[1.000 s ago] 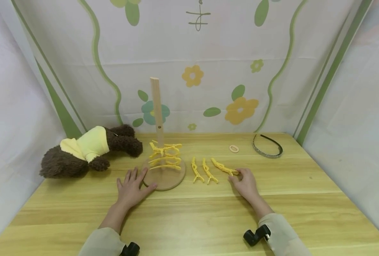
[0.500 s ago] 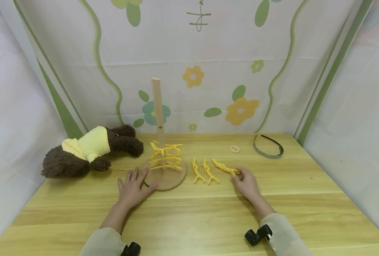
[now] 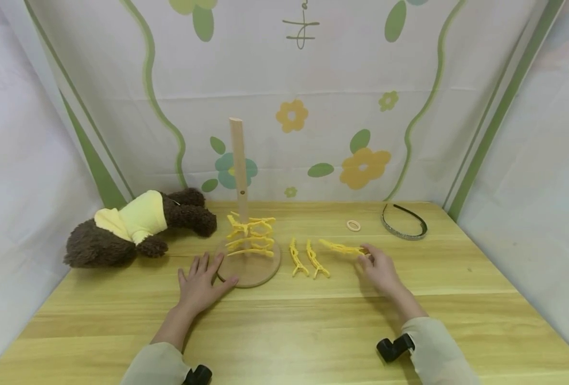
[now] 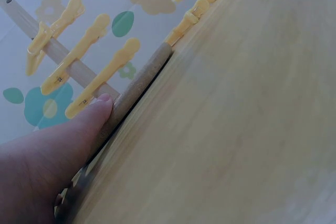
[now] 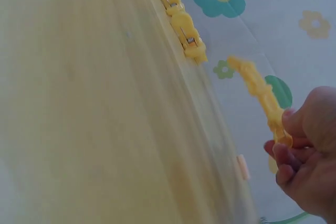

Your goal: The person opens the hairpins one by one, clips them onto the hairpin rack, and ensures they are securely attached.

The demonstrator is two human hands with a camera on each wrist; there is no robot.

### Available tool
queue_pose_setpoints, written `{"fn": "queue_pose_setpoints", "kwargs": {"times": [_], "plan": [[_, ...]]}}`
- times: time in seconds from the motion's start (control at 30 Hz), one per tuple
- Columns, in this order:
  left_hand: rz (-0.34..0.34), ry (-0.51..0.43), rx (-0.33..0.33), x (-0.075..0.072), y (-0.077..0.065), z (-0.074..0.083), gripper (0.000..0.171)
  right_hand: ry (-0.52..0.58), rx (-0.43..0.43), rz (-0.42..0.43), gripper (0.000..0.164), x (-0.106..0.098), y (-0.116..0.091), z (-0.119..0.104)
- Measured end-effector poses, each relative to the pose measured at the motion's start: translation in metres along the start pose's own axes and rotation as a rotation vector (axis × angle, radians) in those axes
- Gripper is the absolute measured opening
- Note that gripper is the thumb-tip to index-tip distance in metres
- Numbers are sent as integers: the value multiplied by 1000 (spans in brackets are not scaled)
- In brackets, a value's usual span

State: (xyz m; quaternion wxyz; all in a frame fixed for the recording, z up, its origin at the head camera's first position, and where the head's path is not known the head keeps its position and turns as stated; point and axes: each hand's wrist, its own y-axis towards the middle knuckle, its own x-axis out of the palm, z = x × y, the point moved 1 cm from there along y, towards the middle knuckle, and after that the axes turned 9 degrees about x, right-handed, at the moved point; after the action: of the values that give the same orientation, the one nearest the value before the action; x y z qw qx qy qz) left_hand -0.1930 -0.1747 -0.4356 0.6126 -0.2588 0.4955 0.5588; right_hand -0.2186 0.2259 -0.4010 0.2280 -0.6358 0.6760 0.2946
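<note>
My right hand (image 3: 380, 269) pinches a yellow hair clip (image 3: 340, 247) by its handle end; in the right wrist view the clip (image 5: 262, 94) is raised above the tabletop. With fingers spread, my left hand (image 3: 201, 286) rests at the left edge of a wooden stand's round base (image 3: 250, 275); the thumb (image 4: 97, 111) lies on that base in the left wrist view. Several yellow hair clips (image 3: 250, 251) are clamped one above another on the lower part of the stand's upright post (image 3: 238, 160). Two more clips, a left one (image 3: 296, 258) and a right one (image 3: 315, 260), lie side by side between the stand and my right hand.
A brown plush toy (image 3: 140, 219) in a yellow shirt lies on the left of the wooden table (image 3: 284, 342). Toward the back right are a small beige ring (image 3: 353, 225) and a glittery dark headband (image 3: 404, 235). A printed cloth wall (image 3: 342, 64) closes off the back.
My right hand has lifted the clip off the table and moved slightly right with it. The left hand has stayed on the stand's base.
</note>
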Motion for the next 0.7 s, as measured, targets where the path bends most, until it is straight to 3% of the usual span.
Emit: {"fn": "queue_pose_setpoints", "kwargs": {"times": [0.43,0.7], "plan": [[4,9,0,0,0,1,80,13,-251,123,21,-11,13,-37],[5,15,3,0,0,1,80,122,-321,63,16,-2,28,-91]]}}
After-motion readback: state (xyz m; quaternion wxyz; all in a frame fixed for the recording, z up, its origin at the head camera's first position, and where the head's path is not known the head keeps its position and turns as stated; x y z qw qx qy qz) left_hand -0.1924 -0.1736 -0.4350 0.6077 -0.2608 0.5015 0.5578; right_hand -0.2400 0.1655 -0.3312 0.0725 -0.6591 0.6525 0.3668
